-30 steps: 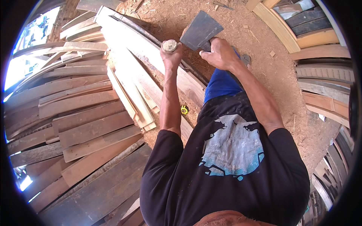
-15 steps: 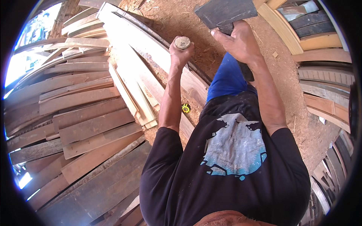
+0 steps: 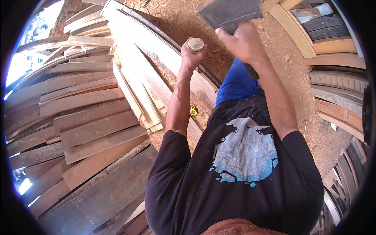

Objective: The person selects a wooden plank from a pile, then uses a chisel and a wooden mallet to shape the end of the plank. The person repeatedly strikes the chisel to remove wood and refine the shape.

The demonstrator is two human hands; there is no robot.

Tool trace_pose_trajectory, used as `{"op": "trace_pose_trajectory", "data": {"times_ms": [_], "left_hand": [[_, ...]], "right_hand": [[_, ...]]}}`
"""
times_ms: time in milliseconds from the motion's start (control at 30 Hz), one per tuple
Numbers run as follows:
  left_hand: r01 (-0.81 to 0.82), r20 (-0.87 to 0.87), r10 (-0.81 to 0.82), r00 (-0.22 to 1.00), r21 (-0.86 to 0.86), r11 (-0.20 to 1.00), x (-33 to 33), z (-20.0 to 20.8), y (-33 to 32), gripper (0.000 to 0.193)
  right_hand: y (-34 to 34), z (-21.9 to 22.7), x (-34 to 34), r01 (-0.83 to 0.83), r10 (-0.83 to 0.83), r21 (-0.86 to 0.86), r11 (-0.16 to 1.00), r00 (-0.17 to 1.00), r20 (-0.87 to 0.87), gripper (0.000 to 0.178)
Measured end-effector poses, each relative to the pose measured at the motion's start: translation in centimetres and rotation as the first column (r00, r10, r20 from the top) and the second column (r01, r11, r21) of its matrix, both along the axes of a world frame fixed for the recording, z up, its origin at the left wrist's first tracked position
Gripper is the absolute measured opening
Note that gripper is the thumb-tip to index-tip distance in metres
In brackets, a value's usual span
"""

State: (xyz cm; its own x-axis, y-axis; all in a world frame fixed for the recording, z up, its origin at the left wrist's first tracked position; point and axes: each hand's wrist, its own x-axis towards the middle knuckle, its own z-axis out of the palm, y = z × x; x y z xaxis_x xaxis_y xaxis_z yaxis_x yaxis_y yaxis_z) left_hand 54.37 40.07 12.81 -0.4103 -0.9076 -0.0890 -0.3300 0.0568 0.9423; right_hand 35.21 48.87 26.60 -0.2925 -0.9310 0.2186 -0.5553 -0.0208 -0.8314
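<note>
My left hand (image 3: 192,58) is wrapped round an upright chisel handle (image 3: 196,44), of which only the pale round top shows; its blade is hidden below the fist. Under it runs a long wooden plank (image 3: 203,91) with a dark edge. My right hand (image 3: 244,46) grips a mallet (image 3: 230,12) by its dark handle, whose lower end sticks out below the fist. The broad, dark rectangular mallet head is up and to the right of the chisel top, apart from it and slightly blurred.
A yellow-and-black tape measure (image 3: 193,111) lies by the plank near my left forearm. Pale loose boards (image 3: 135,96) rest left of it. Stacked planks (image 3: 90,102) fill the left side, and more timber (image 3: 338,102) is piled right. Wood shavings cover the floor (image 3: 297,82).
My left hand has shifted slightly to the right with the chisel. The mallet in my right hand has moved a little left, toward the chisel, and its head has blurred.
</note>
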Motion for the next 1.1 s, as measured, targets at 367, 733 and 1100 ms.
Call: {"op": "trace_pose_trajectory", "data": {"times_ms": [367, 733, 1100], "left_hand": [[0.046, -0.188, -0.03, 0.982, 0.079, 0.996, 0.3, -3.2, 1.2, 0.02], [-0.078, -0.084, 0.077, 0.993, -0.009, 0.997, 0.7, 1.1, -0.3, 0.019], [0.267, 0.296, -0.229, 0.927, -0.095, 0.959, 0.4, -2.0, 2.3, 0.032]], "right_hand": [[0.0, -3.9, 1.4, -0.053, 0.101, 0.358, 0.932, 0.988, -0.118, 0.038], [-0.8, -1.5, 0.0, 0.02, -0.019, 0.045, 0.999, 0.999, -0.029, 0.042], [0.0, -5.3, 2.4, -0.1, 0.235, 0.527, 0.844, 0.952, -0.196, 0.033]]}}
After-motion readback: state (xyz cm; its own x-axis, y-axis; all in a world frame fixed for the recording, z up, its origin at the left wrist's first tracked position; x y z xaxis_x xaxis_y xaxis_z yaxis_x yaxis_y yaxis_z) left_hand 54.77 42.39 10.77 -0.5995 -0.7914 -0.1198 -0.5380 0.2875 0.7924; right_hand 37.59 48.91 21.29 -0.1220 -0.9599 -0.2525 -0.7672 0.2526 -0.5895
